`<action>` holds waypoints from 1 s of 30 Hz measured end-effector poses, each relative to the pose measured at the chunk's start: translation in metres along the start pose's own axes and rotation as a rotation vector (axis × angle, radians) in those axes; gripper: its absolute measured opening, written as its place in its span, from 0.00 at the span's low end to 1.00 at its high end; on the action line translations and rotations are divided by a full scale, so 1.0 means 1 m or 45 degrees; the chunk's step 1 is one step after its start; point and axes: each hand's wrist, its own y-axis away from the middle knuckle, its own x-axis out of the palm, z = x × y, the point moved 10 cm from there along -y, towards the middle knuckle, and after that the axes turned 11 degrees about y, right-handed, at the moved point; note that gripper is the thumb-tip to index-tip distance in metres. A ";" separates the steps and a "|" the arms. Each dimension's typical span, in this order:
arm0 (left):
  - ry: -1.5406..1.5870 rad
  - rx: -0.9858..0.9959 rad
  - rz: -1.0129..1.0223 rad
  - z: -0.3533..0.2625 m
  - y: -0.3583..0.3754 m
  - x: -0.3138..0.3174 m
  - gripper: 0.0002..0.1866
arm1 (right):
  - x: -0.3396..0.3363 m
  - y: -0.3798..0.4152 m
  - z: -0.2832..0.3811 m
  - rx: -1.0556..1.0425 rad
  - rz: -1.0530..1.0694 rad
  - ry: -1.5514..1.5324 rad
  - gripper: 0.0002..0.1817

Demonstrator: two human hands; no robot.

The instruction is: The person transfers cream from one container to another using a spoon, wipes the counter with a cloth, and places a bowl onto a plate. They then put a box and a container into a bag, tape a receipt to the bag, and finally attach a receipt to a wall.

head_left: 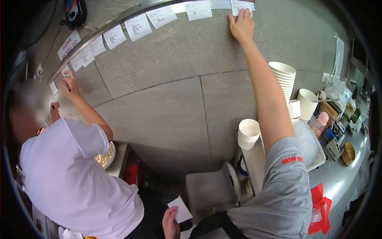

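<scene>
My right hand (242,27) reaches far up the grey wall. Its fingers lie flat over the lower part of a printed order slip (240,5) hung from the metal rail (131,11). Low in the view, my left hand (171,223) is closed on a small stack of white paper slips (180,209), held near my body. Left of the right hand, more printed slips (197,10) hang in a row along the rail.
A co-worker in a pale shirt (75,171) stands left, one hand holding a pen (67,85) by the slips. Stacked paper bowls (248,133) and tall cup stacks (283,75) stand right. Below are a grey chair (209,187) and a red bag (319,209).
</scene>
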 end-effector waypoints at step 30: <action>0.578 0.011 0.389 -0.019 -0.020 0.034 0.16 | -0.142 0.106 0.113 -0.196 0.822 -1.122 0.33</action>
